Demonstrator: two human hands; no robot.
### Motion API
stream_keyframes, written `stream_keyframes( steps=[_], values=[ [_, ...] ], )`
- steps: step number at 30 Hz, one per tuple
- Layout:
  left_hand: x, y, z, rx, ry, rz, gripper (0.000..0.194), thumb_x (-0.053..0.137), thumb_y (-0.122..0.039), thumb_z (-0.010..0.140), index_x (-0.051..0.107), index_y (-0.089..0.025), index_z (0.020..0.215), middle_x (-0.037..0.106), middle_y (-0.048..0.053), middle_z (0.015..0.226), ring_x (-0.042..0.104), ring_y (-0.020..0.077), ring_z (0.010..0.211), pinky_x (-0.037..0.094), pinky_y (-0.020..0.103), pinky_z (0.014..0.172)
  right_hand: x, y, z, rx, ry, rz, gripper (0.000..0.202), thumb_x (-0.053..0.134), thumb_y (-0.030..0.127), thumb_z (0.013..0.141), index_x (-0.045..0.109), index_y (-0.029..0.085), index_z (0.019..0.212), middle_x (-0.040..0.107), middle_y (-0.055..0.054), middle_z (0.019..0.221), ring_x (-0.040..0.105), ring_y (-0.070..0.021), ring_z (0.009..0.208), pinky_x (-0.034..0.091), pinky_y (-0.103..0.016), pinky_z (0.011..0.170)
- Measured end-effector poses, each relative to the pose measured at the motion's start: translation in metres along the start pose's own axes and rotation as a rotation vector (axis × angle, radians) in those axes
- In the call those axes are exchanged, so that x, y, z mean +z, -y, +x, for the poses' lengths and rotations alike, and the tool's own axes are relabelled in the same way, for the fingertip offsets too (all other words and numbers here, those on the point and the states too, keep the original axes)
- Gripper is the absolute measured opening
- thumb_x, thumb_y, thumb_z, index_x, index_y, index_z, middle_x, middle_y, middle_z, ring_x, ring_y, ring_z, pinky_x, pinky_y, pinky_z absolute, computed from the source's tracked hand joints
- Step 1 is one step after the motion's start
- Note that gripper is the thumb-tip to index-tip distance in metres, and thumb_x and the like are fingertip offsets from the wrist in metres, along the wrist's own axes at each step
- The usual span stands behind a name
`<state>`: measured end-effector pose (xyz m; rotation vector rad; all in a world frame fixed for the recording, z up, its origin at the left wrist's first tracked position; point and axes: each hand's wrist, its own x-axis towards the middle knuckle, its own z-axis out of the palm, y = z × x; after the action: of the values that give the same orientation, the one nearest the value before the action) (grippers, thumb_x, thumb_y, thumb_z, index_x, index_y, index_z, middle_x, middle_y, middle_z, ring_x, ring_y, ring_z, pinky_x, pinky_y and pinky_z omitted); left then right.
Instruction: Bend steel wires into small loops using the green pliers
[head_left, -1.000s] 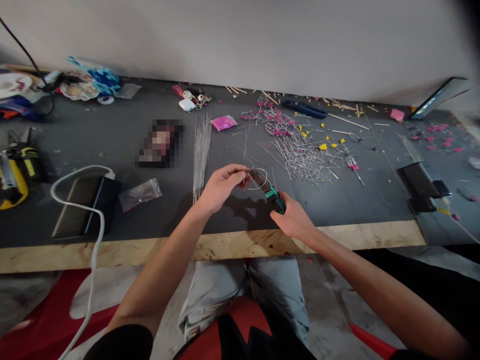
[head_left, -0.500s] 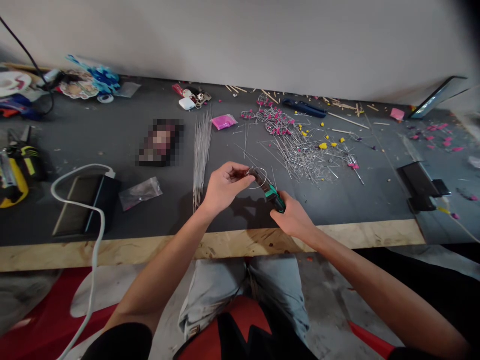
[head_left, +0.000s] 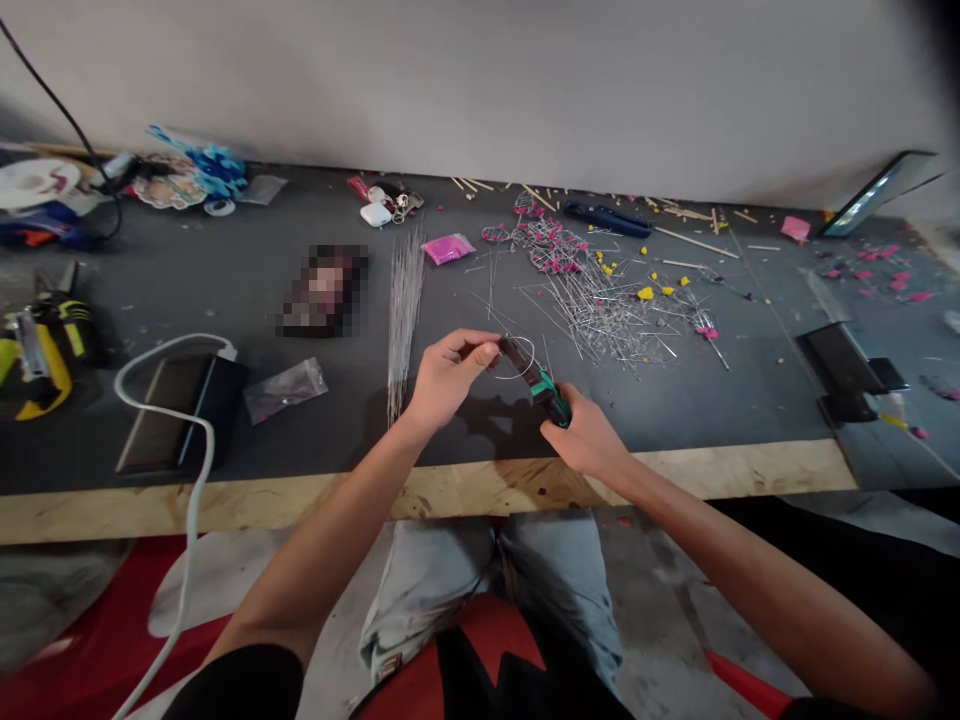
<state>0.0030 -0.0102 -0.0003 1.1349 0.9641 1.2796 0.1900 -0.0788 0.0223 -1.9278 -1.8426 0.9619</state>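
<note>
Surface (head_left: 465,285): dark grey and wide, a pale wooden strip (head_left: 300,502) running along its near edge.
Wire pile (head_left: 592,300): here it is, a tangle of thin metal beyond the right hand, pink and yellow bits scattered through it.
Straight wires (head_left: 405,310): a long bundle lying flat, just beyond the left forearm.
Black box (head_left: 165,410): over on the left, white cable (head_left: 201,480) plugged in at its far corner.
Left hand (head_left: 450,375): thumb and fingers pinched together on the wire loop, right by the tool's tip.
Right hand (head_left: 589,430): wrapped snugly round the green-and-black handle.
Tool (head_left: 541,387): between the two hands, above the surface, dark nose angled towards the left fingertips.
Pink packet (head_left: 448,248): just beside the straight wires.
Wire loop (head_left: 533,350): thin and round, circling by the tool's nose.
</note>
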Motion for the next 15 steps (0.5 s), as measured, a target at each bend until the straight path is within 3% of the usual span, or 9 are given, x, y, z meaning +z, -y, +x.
stream_keyframes(
  steps=[4,9,12,15],
  values=[
    [0.0042,-0.0007,0.0014,-0.207,-0.046,-0.222,0.02,0.072,-0.034,0.07,0.068,-0.016,0.079,0.059,-0.002,0.062,0.048,0.0049,0.052,0.037,0.018,0.05,0.0016,-0.0006,0.0002,-0.008,-0.008,-0.012,0.03,0.051,0.021,0.072,0.055,0.02,0.102,0.065,-0.004,0.085,0.056,-0.0165,0.071,0.039,-0.025,0.064],
    [0.0018,-0.0048,0.002,-0.454,0.076,-0.353,0.028,0.072,-0.039,0.069,0.062,-0.013,0.069,0.059,0.0,0.066,0.048,0.0047,0.054,0.037,0.018,0.051,0.0035,-0.002,0.0011,-0.018,-0.018,-0.015,0.028,0.051,0.021,0.072,0.054,0.02,0.099,0.065,-0.004,0.087,0.055,-0.016,0.07,0.039,-0.026,0.064],
    [-0.0002,-0.0067,0.0017,-0.462,0.076,-0.35,0.028,0.074,-0.038,0.067,0.061,-0.013,0.068,0.058,-0.001,0.065,0.046,0.0043,0.053,0.033,0.018,0.048,0.004,-0.0023,0.001,-0.021,-0.024,-0.014,0.028,0.051,0.022,0.071,0.054,0.021,0.099,0.065,-0.004,0.088,0.056,-0.0167,0.072,0.04,-0.027,0.065],
    [0.0005,-0.0072,0.0004,-0.386,0.034,-0.277,0.026,0.074,-0.037,0.067,0.063,-0.013,0.066,0.057,-0.001,0.061,0.045,0.0041,0.051,0.032,0.018,0.047,0.0036,-0.0019,0.0003,-0.023,-0.029,-0.004,0.031,0.051,0.021,0.071,0.054,0.021,0.102,0.065,-0.004,0.091,0.056,-0.0173,0.075,0.04,-0.027,0.068]
  ],
)
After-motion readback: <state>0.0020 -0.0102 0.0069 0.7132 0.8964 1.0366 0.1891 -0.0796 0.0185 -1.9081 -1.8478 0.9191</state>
